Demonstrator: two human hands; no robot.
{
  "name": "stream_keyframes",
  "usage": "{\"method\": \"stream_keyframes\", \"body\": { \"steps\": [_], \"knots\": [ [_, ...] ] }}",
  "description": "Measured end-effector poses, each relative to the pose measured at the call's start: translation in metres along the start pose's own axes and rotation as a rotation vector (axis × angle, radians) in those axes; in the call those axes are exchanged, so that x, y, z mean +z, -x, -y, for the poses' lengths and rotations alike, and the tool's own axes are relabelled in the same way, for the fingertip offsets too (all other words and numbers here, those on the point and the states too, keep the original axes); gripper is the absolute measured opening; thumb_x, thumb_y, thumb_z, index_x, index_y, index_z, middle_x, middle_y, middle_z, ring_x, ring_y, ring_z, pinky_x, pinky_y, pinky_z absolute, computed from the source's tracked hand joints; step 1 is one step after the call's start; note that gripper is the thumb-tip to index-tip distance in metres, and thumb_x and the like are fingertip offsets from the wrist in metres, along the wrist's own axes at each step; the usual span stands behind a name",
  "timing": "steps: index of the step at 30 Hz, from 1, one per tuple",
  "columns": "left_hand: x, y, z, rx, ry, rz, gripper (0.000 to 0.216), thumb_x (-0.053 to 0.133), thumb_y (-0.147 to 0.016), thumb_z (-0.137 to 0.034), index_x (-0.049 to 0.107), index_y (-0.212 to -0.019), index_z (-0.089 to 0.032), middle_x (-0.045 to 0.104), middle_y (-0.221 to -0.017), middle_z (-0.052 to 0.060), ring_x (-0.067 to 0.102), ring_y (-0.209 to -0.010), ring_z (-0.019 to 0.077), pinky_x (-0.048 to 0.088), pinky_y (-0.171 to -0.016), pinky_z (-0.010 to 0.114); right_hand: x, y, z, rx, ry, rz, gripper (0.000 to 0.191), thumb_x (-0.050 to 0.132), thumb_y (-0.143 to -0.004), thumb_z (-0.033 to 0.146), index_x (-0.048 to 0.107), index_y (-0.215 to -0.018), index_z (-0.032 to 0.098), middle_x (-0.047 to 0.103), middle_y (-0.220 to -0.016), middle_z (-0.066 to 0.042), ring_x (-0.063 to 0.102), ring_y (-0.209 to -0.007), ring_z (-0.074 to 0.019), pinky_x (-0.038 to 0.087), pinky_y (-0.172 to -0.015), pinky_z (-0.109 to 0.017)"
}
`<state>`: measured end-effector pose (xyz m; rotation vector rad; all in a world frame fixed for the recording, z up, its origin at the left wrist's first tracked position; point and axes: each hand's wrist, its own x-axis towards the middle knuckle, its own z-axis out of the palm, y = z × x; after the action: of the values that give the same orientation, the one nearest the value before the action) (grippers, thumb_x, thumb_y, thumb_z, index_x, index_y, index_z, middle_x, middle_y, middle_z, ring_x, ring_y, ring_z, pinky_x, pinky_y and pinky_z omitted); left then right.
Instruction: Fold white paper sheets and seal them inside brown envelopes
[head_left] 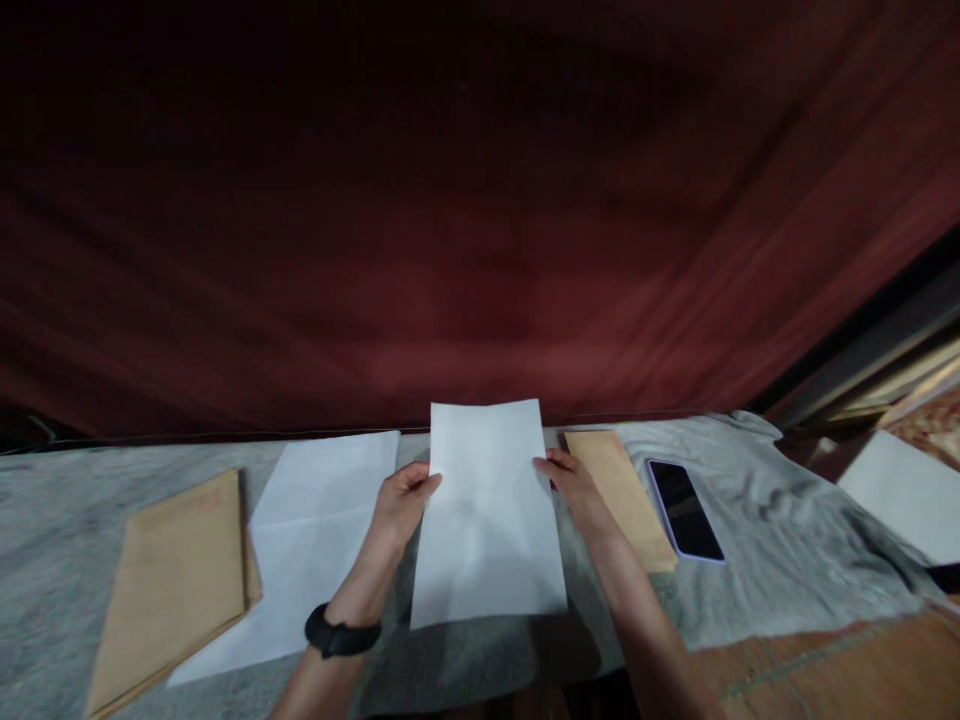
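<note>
A blank white sheet of paper [487, 520] is held up by its two side edges, in the middle of the head view. My left hand [405, 500] pinches the left edge between thumb and fingers; a black band sits on that wrist. On the opposite edge my right hand [570, 480] has the same kind of pinch. Behind my left arm lie more white sheets [322, 490] with a crease across them. Partly covered by my right forearm is a narrow stack of brown envelopes [622, 490].
Larger brown envelopes [172, 570] lie at the left, overlapping the white sheets. A phone [684, 510] with a purple edge rests at the right on the grey cloth [780, 540]. Dark red fabric [480, 250] hangs behind. A white flat object [907, 495] is at the far right.
</note>
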<state>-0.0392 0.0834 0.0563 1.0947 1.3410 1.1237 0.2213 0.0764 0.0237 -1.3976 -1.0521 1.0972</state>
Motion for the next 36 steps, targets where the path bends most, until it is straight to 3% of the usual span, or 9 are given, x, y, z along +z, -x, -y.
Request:
{"method": "stream_keyframes", "body": {
  "steps": [3, 8, 13, 16, 20, 26, 32, 36],
  "knots": [
    [-0.006, 0.01, -0.035, 0.233, -0.01, -0.021, 0.029, 0.076, -0.07, -0.043, 0.071, -0.082, -0.017, 0.072, -0.075, 0.001, 0.063, -0.068, 0.0149, 0.049, -0.064, 0.024, -0.008, 0.005, 0.039, -0.131, -0.242, -0.051, 0.029, 0.077, -0.072, 0.046, 0.068, -0.083, 0.02, 0.07, -0.076, 0.0, 0.062, -0.066, -0.0154, 0.049, -0.065, -0.027],
    [-0.013, 0.031, -0.06, 0.457, -0.063, -0.101, 0.022, 0.076, -0.078, -0.04, 0.069, -0.082, -0.019, 0.072, -0.079, 0.0, 0.066, -0.07, 0.0145, 0.05, -0.062, 0.022, -0.023, 0.02, 0.068, -0.422, -0.098, -0.261, 0.022, 0.077, -0.078, 0.041, 0.07, -0.086, 0.022, 0.071, -0.083, 0.001, 0.061, -0.075, -0.0155, 0.049, -0.076, -0.028],
    [-0.027, 0.038, -0.044, 0.574, -0.064, -0.006, 0.017, 0.068, -0.087, -0.036, 0.071, -0.087, -0.02, 0.074, -0.115, 0.009, 0.068, -0.108, 0.0227, 0.053, -0.094, 0.034, -0.036, 0.034, 0.069, -0.532, -0.082, -0.192, 0.014, 0.076, -0.079, 0.035, 0.075, -0.089, 0.024, 0.075, -0.092, -0.003, 0.068, -0.088, -0.0202, 0.052, -0.081, -0.031],
    [-0.037, 0.035, -0.029, 0.616, -0.086, 0.059, 0.014, 0.066, -0.089, -0.034, 0.072, -0.088, -0.021, 0.073, -0.116, 0.01, 0.067, -0.115, 0.0246, 0.05, -0.103, 0.039, -0.038, 0.039, 0.069, -0.549, -0.132, -0.067, 0.01, 0.073, -0.082, 0.033, 0.075, -0.088, 0.026, 0.076, -0.096, -0.004, 0.07, -0.091, -0.0205, 0.054, -0.079, -0.03],
    [-0.048, 0.027, -0.006, 0.699, -0.187, 0.167, 0.012, 0.066, -0.087, -0.03, 0.075, -0.091, -0.023, 0.075, -0.111, 0.008, 0.066, -0.117, 0.0254, 0.049, -0.106, 0.041, -0.034, 0.039, 0.053, -0.5, -0.106, 0.051, 0.011, 0.073, -0.084, 0.037, 0.074, -0.084, 0.025, 0.075, -0.098, -0.004, 0.069, -0.096, -0.0206, 0.054, -0.084, -0.031],
    [-0.049, 0.028, 0.018, 0.636, -0.411, 0.303, 0.021, 0.059, -0.089, -0.025, 0.078, -0.096, -0.025, 0.072, -0.121, 0.008, 0.062, -0.123, 0.0257, 0.048, -0.109, 0.041, -0.043, 0.045, 0.017, -0.429, 0.095, 0.12, 0.014, 0.07, -0.087, 0.038, 0.078, -0.087, 0.026, 0.073, -0.095, -0.005, 0.068, -0.096, -0.021, 0.052, -0.087, -0.033],
    [-0.039, 0.034, 0.021, 0.606, -0.508, 0.36, 0.025, 0.055, -0.089, -0.024, 0.078, -0.1, -0.026, 0.068, -0.13, 0.007, 0.056, -0.132, 0.0262, 0.043, -0.114, 0.043, -0.057, 0.051, 0.007, -0.415, 0.211, 0.238, 0.016, 0.069, -0.086, 0.032, 0.08, -0.097, 0.03, 0.072, -0.117, -0.007, 0.065, -0.112, -0.0239, 0.051, -0.099, -0.04],
    [-0.04, 0.031, 0.027, 0.605, -0.55, 0.393, 0.026, 0.056, -0.087, -0.022, 0.077, -0.102, -0.026, 0.066, -0.134, 0.006, 0.056, -0.132, 0.0257, 0.044, -0.114, 0.042, -0.058, 0.054, 0.0, -0.379, 0.302, 0.312, 0.027, 0.068, -0.085, 0.025, 0.078, -0.109, 0.034, 0.068, -0.13, -0.004, 0.06, -0.125, -0.0243, 0.045, -0.11, -0.046]
  ]
}}
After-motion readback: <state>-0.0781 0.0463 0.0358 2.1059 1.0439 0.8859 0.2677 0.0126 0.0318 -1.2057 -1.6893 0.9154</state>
